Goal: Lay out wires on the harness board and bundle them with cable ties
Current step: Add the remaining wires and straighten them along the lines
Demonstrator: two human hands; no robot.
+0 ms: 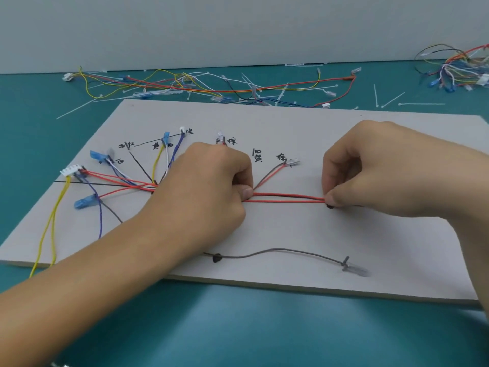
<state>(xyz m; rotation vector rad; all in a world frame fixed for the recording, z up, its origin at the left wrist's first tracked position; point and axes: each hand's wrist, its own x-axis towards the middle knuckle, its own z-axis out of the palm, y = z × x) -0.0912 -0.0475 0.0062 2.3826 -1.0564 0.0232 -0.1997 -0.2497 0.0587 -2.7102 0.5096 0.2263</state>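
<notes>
While both hands, left hand point(211, 178) and right hand point(370, 165), are pinching the red wires point(285, 197) taut, routing's mostly done on the harness board point(291, 260), ties not on yet.

A teal table point(238, 327) fills the near and far ground, smooth and matt, with a paler patch of light on its near stretch. Along the table's far edge rises a plain pale grey wall point(238, 27), meeting it in a straight line. At that line, right of the table's middle, lies a thin white strip point(304, 64), too small to identify.
</notes>
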